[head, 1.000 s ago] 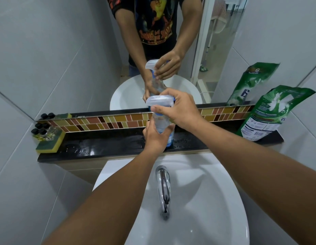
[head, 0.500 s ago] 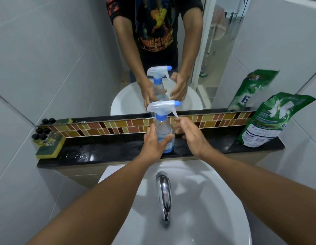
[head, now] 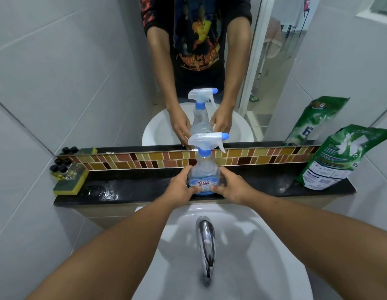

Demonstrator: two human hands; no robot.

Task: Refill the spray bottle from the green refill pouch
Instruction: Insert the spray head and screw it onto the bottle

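A clear spray bottle (head: 203, 169) with a blue collar and white trigger head stands upright on the black shelf (head: 261, 185) behind the sink. My left hand (head: 181, 187) grips its lower body from the left. From the right, my right hand (head: 229, 187) holds the same lower part, fingers curled round the label. The trigger head is on the bottle, nozzle pointing right. The green refill pouch (head: 337, 159) leans upright against the wall at the shelf's right end, well apart from both hands.
A yellow-green sponge (head: 69, 184) with small black-capped bottles (head: 62, 167) on it sits at the shelf's left end. A chrome tap (head: 206, 241) juts over the white basin (head: 264, 256) below. The mirror above a mosaic tile strip reflects the bottle and arms.
My right hand left the trigger head and came down to the bottle's lower right side. The left hand kept its hold on the bottle.
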